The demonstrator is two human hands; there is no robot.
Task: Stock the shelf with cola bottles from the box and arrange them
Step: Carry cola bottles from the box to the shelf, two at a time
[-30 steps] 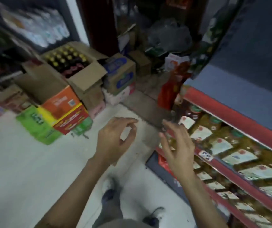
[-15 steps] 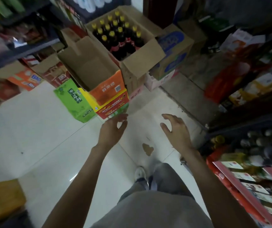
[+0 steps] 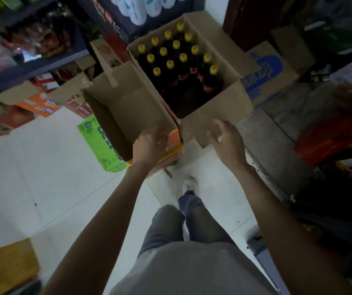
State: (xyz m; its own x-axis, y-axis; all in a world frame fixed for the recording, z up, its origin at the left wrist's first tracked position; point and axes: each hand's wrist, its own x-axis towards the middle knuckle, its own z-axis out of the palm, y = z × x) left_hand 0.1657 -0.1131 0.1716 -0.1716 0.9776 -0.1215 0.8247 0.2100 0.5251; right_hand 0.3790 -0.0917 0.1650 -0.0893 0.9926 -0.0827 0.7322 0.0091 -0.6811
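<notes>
Reaching in for the next load now, left hand (image 3: pixel 149 143) and right hand (image 3: pixel 226 137) both loose, wide of grip, holding nothing, just short of the box (image 3: pixel 217 116) where yellow-capped cola bottles (image 3: pixel 183 60) stand upright, nearest necks probably next.

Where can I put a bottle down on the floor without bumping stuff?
The white floor left of the green box is bare. The near end of the cola box has no bottles. It is crowded past the boxes and along the right-hand shelf.
</notes>
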